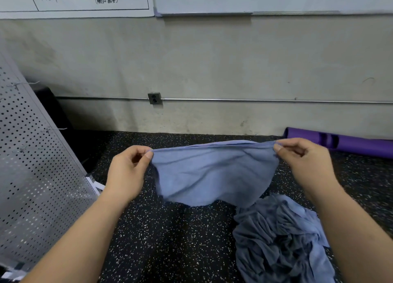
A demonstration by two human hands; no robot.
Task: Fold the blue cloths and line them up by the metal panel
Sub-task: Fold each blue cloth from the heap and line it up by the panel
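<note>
Black speckled rubber floor (170, 240), perforated grey metal panel (36, 166) at left, left hand (127, 170) and right hand (306, 161) each pinching a top corner of a raised blue cloth (212, 174), crumpled pile of blue cloths (280, 240) lower right.

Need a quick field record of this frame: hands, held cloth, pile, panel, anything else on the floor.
left hand: pinches the held cloth at its upper left corner
right hand: pinches its upper right corner
held cloth: blue, stretched between the hands above the floor, lower edge hanging, top edge looks doubled
pile: crumpled blue cloths on the floor, lower right
metal panel: perforated, leaning at left; no folded cloths visible beside it
other: purple roll by the wall, right
</note>
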